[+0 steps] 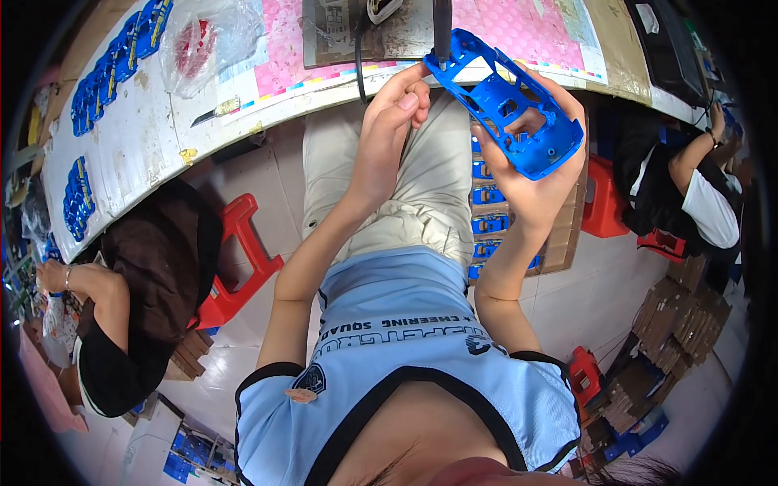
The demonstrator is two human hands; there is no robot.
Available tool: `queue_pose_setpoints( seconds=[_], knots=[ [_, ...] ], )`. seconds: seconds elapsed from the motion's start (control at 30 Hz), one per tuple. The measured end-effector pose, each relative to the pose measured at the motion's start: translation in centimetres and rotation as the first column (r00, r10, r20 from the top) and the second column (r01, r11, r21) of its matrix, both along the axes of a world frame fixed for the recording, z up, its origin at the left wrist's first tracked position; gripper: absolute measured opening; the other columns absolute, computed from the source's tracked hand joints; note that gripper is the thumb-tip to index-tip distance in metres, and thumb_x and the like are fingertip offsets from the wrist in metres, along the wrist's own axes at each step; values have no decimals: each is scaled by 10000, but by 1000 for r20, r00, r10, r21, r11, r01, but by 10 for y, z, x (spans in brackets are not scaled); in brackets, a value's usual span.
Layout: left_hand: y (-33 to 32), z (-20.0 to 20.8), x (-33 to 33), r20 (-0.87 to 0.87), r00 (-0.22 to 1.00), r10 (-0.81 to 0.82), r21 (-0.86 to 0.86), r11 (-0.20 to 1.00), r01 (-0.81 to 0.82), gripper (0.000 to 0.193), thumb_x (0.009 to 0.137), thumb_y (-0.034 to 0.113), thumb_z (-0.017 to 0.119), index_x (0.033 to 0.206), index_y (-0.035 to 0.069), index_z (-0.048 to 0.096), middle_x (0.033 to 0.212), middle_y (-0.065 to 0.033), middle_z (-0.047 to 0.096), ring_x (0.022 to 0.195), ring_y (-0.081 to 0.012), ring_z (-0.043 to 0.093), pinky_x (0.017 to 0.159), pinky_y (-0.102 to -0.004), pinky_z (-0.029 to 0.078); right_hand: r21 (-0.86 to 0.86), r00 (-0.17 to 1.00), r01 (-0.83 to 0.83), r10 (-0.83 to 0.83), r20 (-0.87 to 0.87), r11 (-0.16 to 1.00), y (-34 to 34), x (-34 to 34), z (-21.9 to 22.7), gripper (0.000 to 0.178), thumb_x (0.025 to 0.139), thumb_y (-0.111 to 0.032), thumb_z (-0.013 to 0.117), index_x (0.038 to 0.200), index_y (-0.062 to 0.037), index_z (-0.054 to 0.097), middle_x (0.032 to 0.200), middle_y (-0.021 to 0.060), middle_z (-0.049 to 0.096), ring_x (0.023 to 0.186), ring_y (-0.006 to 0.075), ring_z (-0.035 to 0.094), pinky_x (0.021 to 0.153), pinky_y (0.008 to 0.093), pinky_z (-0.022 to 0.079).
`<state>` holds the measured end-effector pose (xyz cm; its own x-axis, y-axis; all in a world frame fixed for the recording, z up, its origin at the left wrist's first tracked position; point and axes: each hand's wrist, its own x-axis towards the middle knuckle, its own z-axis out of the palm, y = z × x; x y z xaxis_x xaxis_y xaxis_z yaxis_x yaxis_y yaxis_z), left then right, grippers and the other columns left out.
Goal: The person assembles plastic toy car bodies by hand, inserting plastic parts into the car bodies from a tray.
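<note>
A blue plastic toy car body shell (491, 95) with cut-out windows is held above my lap at the table's front edge. My right hand (531, 154) wraps round its near end, thumb on one side and fingers on the other. My left hand (389, 134) has its index finger stretched to the shell's far left corner, with thumb and other fingers curled in. A dark upright rod (442, 28) comes down at that same corner; whether it touches the shell I cannot tell. Behind it lies a worn metal base plate (332, 36).
Rows of blue car parts (101, 93) and a clear plastic bag (203, 49) with something red lie on the white table (146, 154), near a craft knife (217, 112). A cardboard tray (559, 235) of blue shells sits beside my legs. People sit both sides near red stools (239, 259).
</note>
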<state>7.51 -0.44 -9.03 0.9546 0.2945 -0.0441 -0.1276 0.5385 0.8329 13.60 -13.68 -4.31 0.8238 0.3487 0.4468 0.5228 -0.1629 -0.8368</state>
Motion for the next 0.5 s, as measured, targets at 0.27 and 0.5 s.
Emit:
queue_pose_setpoints(
  seconds=[0.27,0.5],
  knots=[
    [-1,-4,-3,31,999,9,-46,999,-7,455,838,231,398,1199,-47,407,830,-16,400,755,-88,361,682,-209,289,9,1000,-8,8,6,1000,-1,-1,-2,570,560,-69,757,1072,-23,510,825,53,587,567,65,533,507,172,426],
    [1,-7,-7,-12,1000,6,-54,999,-7,432,834,230,404,1174,-37,421,819,-4,400,750,-83,364,671,-206,283,-9,1000,-25,24,-17,1000,-2,-1,-5,564,552,-119,771,1050,-24,524,901,64,588,628,100,558,554,204,456]
  ],
)
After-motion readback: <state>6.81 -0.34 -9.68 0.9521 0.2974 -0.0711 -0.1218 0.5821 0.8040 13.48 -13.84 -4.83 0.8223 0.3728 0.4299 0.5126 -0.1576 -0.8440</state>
